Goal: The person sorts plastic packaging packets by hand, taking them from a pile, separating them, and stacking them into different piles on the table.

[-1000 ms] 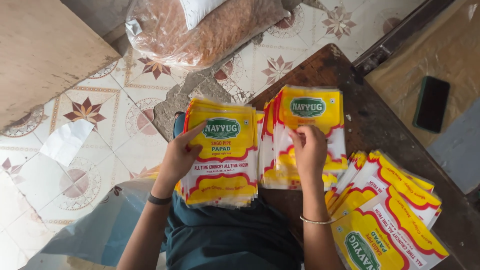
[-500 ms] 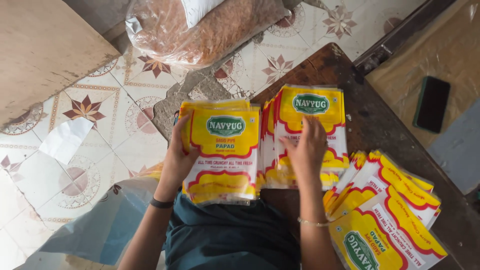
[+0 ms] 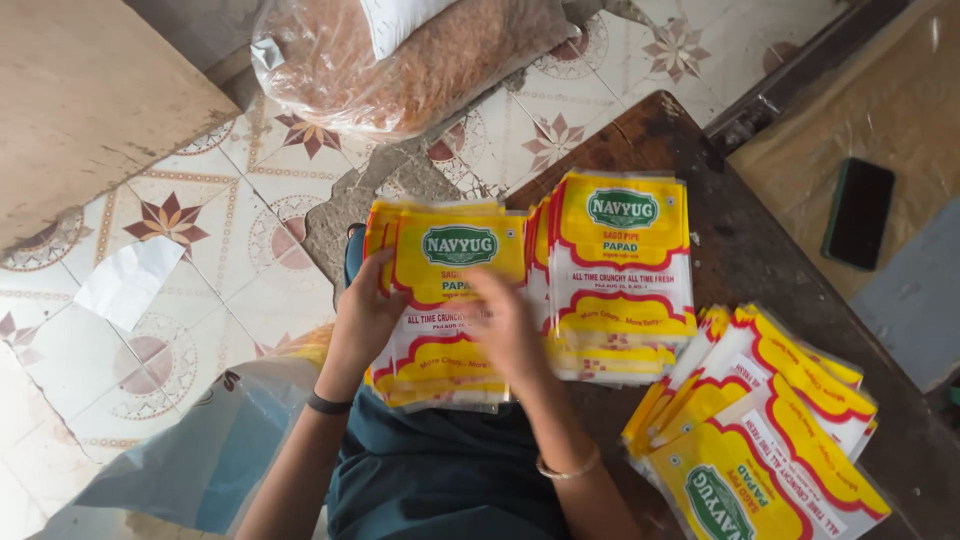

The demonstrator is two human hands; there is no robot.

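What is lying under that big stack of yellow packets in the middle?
The middle stack of yellow packets rests on a dark wooden table. More packets show beneath its top one at the edges. Whatever else lies under it is covered.

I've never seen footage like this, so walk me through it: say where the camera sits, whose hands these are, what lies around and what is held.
There is no machine here. The one picture comes from a camera worn on a person's head, looking down at their own arms and lap. The left hand grips a stack of flat yellow-and-red pouches by its edge; the right hand lies on the front of that stack, blurred. On the dark wooden table lie a second stack of pouches and a fanned pile nearer the person. Further right lies a dark phone. On the patterned tile floor sits a large clear bag of brownish stuff.
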